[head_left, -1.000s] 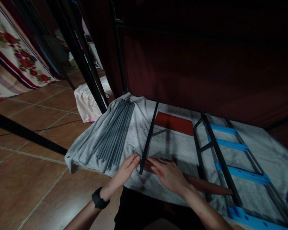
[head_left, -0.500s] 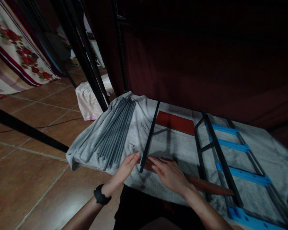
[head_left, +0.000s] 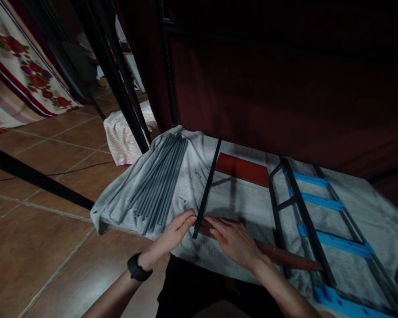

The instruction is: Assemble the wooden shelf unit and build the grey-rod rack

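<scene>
A thin black bar (head_left: 207,185) lies on a grey cloth (head_left: 189,176), its near end between my two hands. My left hand (head_left: 174,234), a black watch on its wrist, has its fingers stretched out with the tips at the bar's near end. My right hand (head_left: 234,240) lies flat, fingers out, on a long reddish-brown strip (head_left: 285,257) that runs to the right under the bar's end. Neither hand grips anything that I can see.
A bundle of grey rods (head_left: 159,181) lies left of the bar. A red rectangular panel (head_left: 242,170) lies beyond the hands. A black frame with blue cross pieces (head_left: 318,212) lies at the right. Black uprights (head_left: 119,88) stand behind. The floor is brown tile.
My left hand's fingertips have crept a little closer to the bar's near end. The right hand has stayed on the reddish-brown strip.
</scene>
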A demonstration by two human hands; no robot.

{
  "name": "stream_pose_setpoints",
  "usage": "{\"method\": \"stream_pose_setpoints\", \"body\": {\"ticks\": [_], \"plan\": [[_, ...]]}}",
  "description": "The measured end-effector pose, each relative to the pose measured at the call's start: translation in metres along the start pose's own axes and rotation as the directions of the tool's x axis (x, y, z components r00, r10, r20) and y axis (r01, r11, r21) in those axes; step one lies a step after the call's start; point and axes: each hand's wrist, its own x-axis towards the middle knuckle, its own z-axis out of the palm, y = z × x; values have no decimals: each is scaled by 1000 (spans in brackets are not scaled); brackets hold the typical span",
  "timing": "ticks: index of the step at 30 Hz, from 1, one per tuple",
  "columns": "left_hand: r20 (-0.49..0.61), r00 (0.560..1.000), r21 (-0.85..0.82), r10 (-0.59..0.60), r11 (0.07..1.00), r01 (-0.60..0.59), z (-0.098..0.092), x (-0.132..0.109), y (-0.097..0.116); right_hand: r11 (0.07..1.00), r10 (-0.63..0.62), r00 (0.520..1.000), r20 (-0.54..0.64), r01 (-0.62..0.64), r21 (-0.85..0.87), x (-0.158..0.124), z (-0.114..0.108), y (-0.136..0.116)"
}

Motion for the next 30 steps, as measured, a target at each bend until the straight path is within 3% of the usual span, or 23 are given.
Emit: {"method": "stream_pose_setpoints", "body": {"ticks": [2,4,9,11,13,17,19,25,30], "plan": [[30,994,75,104,991,-106,-5,2,-2,1000,9,1000,2,-9,-9,0,1,0],[22,992,97,127,987,-129,-7,3,-3,1000,15,1000,3,-15,-14,0,2,1],[-42,988,-124,-147,982,141,3,-1,0,1000,0,1000,-1,0,-5,0,2,1],[-16,982,-168,-186,969,180,4,-2,2,1000,-2,1000,-7,2,-1,0,2,0],[11,994,-97,-108,989,108,0,-1,1,1000,-1,1000,-9,1,0,0,2,0],[64,985,93,157,982,-163,-13,2,-7,1000,11,1000,-10,-11,-14,0,2,0],[61,981,113,183,976,-189,-15,3,-10,1000,7,1000,-7,-7,-17,0,2,0],[-17,995,-97,-101,990,99,-3,2,-11,1000,10,1000,-11,-10,-10,0,1,-1],[-12,981,-174,-193,967,188,-1,2,-4,1000,-3,1000,-6,3,2,0,1,-1]]}}
